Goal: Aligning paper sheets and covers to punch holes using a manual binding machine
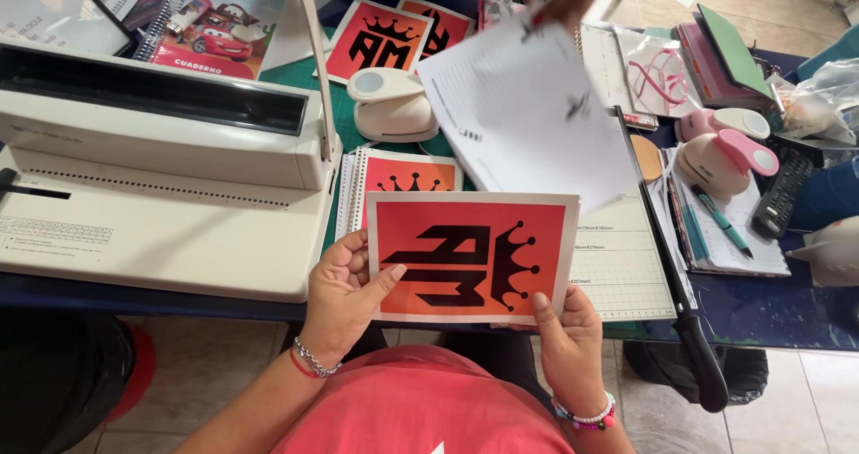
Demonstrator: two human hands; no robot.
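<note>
Both hands on it: the left hand (344, 293) and right hand (565, 338) have their fingers clamped on the red printed cover sheet (472, 257), held at the surface's near edge, between the binding machine (161, 177) and the paper trimmer (667, 239).

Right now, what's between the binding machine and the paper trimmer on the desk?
Head view: between the binding machine and paper trimmer lies a spiral notebook, with the red printed card held over it by left hand and right hand.
</note>
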